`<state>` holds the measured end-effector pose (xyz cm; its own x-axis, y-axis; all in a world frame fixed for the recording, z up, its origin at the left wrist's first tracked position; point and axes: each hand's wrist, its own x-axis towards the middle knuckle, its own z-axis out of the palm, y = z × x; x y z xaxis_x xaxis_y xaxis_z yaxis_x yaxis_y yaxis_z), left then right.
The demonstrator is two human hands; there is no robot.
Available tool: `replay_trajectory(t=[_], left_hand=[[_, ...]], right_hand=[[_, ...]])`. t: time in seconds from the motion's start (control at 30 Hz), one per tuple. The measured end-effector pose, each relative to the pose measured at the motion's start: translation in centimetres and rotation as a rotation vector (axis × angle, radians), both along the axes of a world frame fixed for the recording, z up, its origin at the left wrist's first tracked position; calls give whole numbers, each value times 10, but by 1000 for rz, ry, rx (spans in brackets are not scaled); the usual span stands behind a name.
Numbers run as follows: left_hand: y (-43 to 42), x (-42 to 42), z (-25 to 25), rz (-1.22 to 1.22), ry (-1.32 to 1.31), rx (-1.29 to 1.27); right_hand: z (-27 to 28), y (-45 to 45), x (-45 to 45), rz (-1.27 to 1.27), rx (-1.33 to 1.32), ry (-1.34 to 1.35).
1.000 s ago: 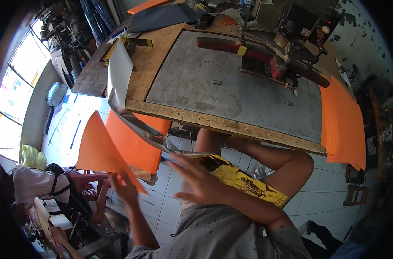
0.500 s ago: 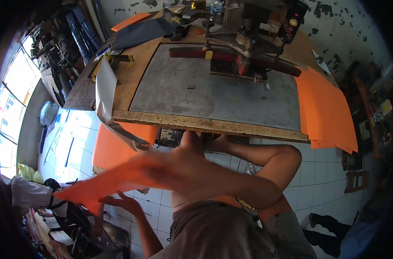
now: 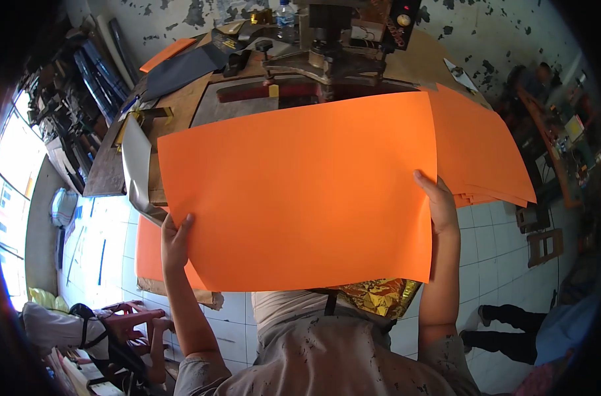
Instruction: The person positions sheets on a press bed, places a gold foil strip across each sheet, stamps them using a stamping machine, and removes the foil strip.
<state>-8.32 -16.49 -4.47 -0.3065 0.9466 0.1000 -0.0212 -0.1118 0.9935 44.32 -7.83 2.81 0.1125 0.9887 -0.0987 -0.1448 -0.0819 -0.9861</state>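
Observation:
A large orange sheet (image 3: 300, 198), paper or thin card, is spread out before me and hides most of the grey metal plate (image 3: 238, 109) on the work table. Its left edge is pinched by my left hand (image 3: 176, 241), thumb on top. On the opposite edge, my right hand (image 3: 439, 204) grips the sheet with the thumb on its face. Behind the sheet stands a press machine (image 3: 327, 59) with a dark metal frame. To its right lies a stack of orange sheets (image 3: 482, 145) at the table's edge.
More orange material (image 3: 148, 247) rests low on the left, beside a silvery sheet (image 3: 137, 162) hanging over the table edge. Crumpled gold foil (image 3: 383, 297) lies near my lap. A water bottle (image 3: 285, 20) stands at the back. Other people are at the lower left and right.
The orange sheet has come up from the lower left and is now stretched out over the table front. My right hand has moved from the left to the sheet's right edge.

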Motion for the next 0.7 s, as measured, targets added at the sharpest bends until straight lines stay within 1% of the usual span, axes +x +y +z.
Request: replay_trajectory(t=[0.07, 0.17, 0.27, 0.37, 0.47, 0.57, 0.67, 0.7], left_hand=[[12, 3, -2, -59, -13, -29], [19, 10, 0, -81, -35, -21], [15, 15, 4, -86, -15, -30], [12, 32, 16, -54, -15, -38], [20, 33, 21, -75, 11, -120], [38, 31, 33, -101, 52, -145], [70, 31, 55, -93, 152, -155], [89, 21, 53, -100, 176, -172]], right_hand=[[-6, 1, 14, -9, 1, -49], [-13, 2, 26, 45, -29, -86], [-12, -3, 25, 121, 118, -298], [-15, -12, 16, 61, 200, -471], [-10, -6, 17, 118, 117, -440], [-15, 19, 16, 107, 287, -463], [-17, 64, 28, 184, 264, -902], [-15, 81, 25, 182, 238, -890]])
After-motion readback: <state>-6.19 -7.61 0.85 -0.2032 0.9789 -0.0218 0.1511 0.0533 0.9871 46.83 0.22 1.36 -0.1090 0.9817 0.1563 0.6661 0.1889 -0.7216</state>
